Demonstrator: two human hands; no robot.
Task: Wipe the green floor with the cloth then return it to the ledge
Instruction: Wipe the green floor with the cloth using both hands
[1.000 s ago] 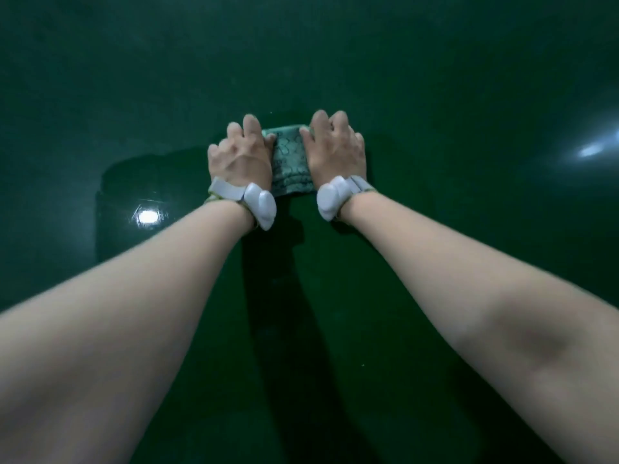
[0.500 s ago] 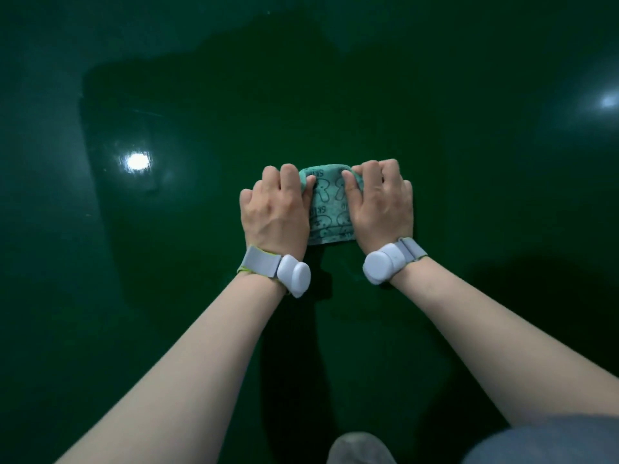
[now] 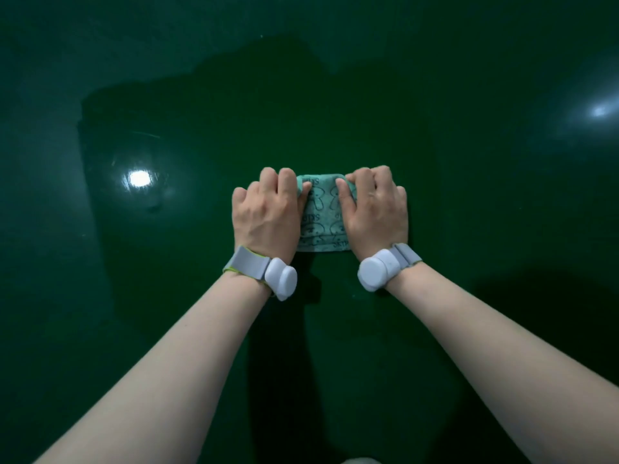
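Observation:
A folded teal cloth (image 3: 324,216) with a printed pattern lies flat on the glossy dark green floor (image 3: 469,202) in the middle of the view. My left hand (image 3: 266,214) presses down on its left side with fingers curled over the far edge. My right hand (image 3: 376,209) grips its right side the same way. Both wrists wear grey bands with white pods. Most of the cloth is hidden under my hands. The ledge is out of view.
The floor fills the whole view and shines with lamp reflections at the left (image 3: 139,178) and the upper right (image 3: 599,111). My shadow darkens the floor around the hands. A pale rounded shape (image 3: 360,460) shows at the bottom edge.
Both hands have pulled the cloth back toward me across the floor from the far reach a second ago. In the last half second they have barely shifted.

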